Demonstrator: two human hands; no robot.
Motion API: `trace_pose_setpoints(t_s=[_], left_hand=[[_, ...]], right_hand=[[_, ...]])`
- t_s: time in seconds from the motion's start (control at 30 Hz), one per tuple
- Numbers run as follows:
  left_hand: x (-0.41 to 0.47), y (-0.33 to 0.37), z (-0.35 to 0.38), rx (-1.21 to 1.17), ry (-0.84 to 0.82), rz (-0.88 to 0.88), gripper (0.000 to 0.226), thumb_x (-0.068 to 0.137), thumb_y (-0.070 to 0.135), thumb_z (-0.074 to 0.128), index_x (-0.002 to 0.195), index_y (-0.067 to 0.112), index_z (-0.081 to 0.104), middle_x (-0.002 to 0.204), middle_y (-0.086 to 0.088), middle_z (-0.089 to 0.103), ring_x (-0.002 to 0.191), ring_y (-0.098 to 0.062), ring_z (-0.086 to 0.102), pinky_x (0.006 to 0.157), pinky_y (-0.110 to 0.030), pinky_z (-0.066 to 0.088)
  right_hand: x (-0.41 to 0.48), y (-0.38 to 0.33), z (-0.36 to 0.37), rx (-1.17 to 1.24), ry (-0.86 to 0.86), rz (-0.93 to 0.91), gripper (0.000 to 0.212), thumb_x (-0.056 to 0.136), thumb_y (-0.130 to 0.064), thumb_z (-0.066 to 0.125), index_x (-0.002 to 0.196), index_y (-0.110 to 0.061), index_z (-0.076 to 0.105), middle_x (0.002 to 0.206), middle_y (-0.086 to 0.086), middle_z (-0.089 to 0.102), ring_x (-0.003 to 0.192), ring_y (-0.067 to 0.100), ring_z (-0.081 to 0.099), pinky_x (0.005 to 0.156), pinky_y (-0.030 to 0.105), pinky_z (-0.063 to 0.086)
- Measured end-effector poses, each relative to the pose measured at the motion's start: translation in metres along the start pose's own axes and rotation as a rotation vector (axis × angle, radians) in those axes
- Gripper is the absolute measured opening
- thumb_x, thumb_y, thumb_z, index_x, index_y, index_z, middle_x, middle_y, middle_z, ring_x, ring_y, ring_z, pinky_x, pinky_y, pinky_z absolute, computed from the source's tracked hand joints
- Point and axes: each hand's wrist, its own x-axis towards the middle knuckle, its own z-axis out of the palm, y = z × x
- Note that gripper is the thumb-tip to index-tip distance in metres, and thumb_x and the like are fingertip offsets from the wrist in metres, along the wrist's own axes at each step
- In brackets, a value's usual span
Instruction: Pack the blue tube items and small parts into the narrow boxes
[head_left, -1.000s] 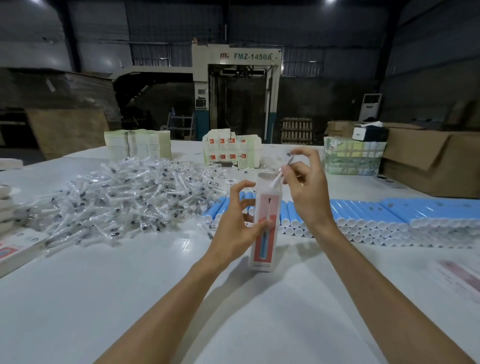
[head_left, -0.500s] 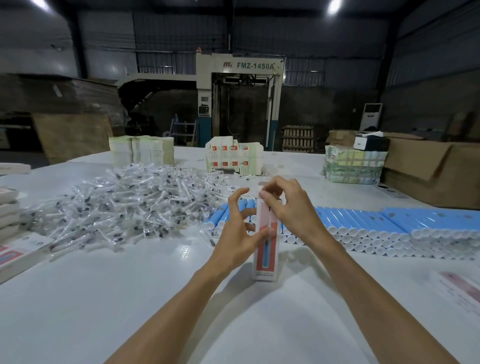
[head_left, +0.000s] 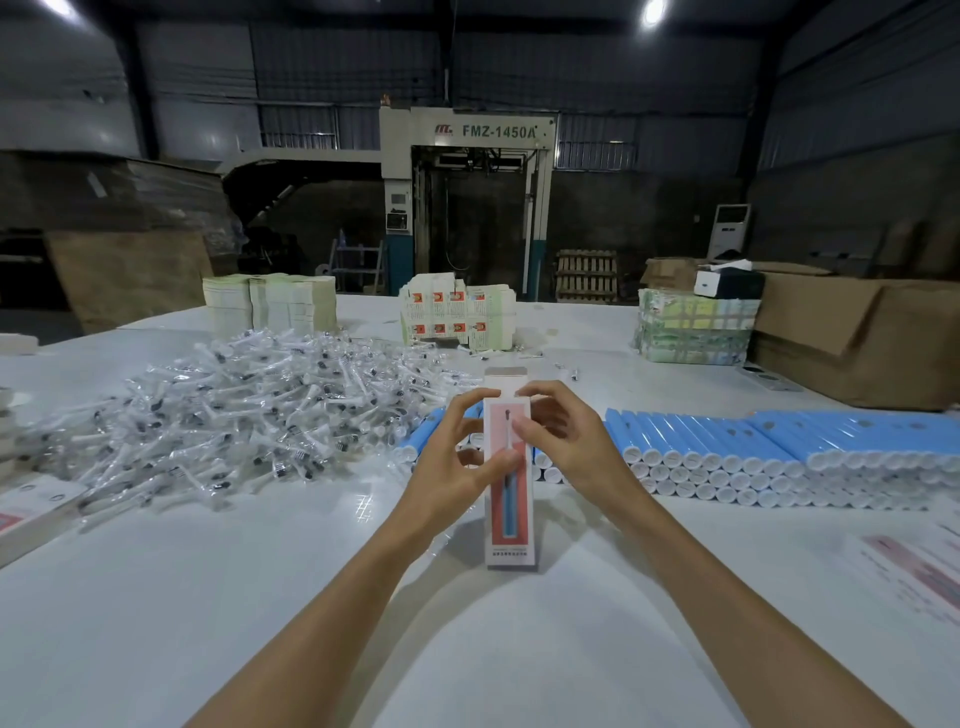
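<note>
A narrow white and red box (head_left: 510, 525) stands upright on the white table (head_left: 260, 597), its top flap raised. My left hand (head_left: 457, 462) grips the box's left side, thumb across the front. My right hand (head_left: 563, 441) holds the box's upper right, index finger on the front. Behind my hands a long row of blue tubes (head_left: 753, 447) with white caps lies stacked. A big heap of small white parts in clear wrappers (head_left: 249, 410) spreads at the left.
Stacks of flat cartons (head_left: 457, 317) and paper bundles (head_left: 267, 301) stand at the back. A wrapped bundle (head_left: 693, 327) and brown cardboard boxes (head_left: 852, 338) sit at the right. More flat red and white boxes lie at the left edge (head_left: 31, 514) and right edge (head_left: 914, 566).
My right hand came down from above the box, where it held a small white part, and now rests on the box's upper front. The part is no longer visible.
</note>
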Motion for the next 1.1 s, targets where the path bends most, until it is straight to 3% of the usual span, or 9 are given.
trace_pose_setpoints(t_s=[0.13,0.27,0.4,0.5,0.63,0.83,1.0,1.1], left_hand=[[-0.001,0.003,-0.001,-0.015,-0.015,-0.041,0.055,0.096,0.029,0.08,0.141,0.047,0.053,0.12,0.017,0.074,0.114,-0.013,0.071,0.084,-0.024,0.06],[0.0,0.004,-0.003,-0.024,-0.008,-0.076,0.051,0.097,0.029,0.08,0.14,0.041,0.056,0.123,0.0,0.073,0.101,-0.024,0.077,0.079,-0.034,0.064],[0.0,0.006,-0.005,-0.022,-0.034,-0.09,0.05,0.095,0.029,0.081,0.138,0.041,0.057,0.125,-0.002,0.073,0.1,-0.025,0.077,0.078,-0.035,0.064],[-0.001,0.009,-0.003,-0.002,-0.089,-0.08,0.05,0.095,0.031,0.081,0.137,0.045,0.056,0.125,0.004,0.074,0.103,-0.025,0.077,0.081,-0.033,0.063],[-0.003,0.015,0.001,0.054,-0.161,-0.043,0.044,0.097,0.035,0.078,0.132,0.049,0.056,0.119,0.018,0.073,0.113,-0.018,0.072,0.085,-0.026,0.059],[-0.004,0.016,-0.001,0.01,-0.121,-0.047,0.056,0.098,0.032,0.079,0.142,0.04,0.045,0.112,0.009,0.078,0.106,-0.019,0.075,0.084,-0.024,0.058],[-0.005,0.014,-0.003,-0.024,-0.116,-0.044,0.064,0.098,0.031,0.079,0.143,0.043,0.036,0.113,0.004,0.079,0.106,-0.024,0.076,0.087,-0.03,0.06],[-0.005,0.013,-0.002,-0.015,-0.12,-0.031,0.069,0.098,0.031,0.079,0.148,0.045,0.034,0.115,0.007,0.078,0.107,-0.021,0.075,0.088,-0.026,0.059]], right_hand=[[0.0,0.003,0.002,0.096,-0.008,0.013,0.014,0.098,-0.026,0.068,0.112,-0.024,0.066,0.1,0.002,0.075,0.098,0.017,0.071,0.092,0.044,0.057],[0.0,0.006,0.003,0.115,-0.019,0.031,0.007,0.102,-0.022,0.067,0.108,-0.025,0.068,0.102,0.007,0.075,0.097,0.021,0.071,0.093,0.049,0.056],[-0.001,-0.004,0.003,0.214,0.109,0.113,0.023,0.104,-0.042,0.063,0.118,-0.023,0.059,0.097,0.007,0.079,0.087,0.026,0.077,0.076,0.033,0.062],[0.003,-0.015,-0.004,0.319,0.262,0.215,0.032,0.107,-0.048,0.054,0.114,-0.02,0.069,0.087,0.002,0.078,0.078,0.021,0.077,0.066,0.023,0.058],[0.006,-0.022,-0.008,0.287,0.18,0.299,0.049,0.105,-0.056,0.051,0.092,-0.022,0.083,0.087,0.004,0.081,0.082,0.017,0.078,0.07,0.019,0.058],[0.005,-0.021,-0.007,0.266,0.096,0.201,0.023,0.102,-0.039,0.066,0.1,-0.024,0.083,0.096,0.004,0.081,0.091,0.019,0.078,0.078,0.023,0.06],[0.005,-0.019,-0.008,0.302,0.048,0.216,0.02,0.102,-0.033,0.066,0.104,-0.024,0.084,0.101,0.007,0.081,0.095,0.022,0.078,0.08,0.025,0.061],[0.007,-0.017,-0.012,0.308,0.017,0.221,0.02,0.102,-0.032,0.067,0.105,-0.021,0.084,0.103,0.008,0.081,0.098,0.024,0.078,0.082,0.026,0.06]])
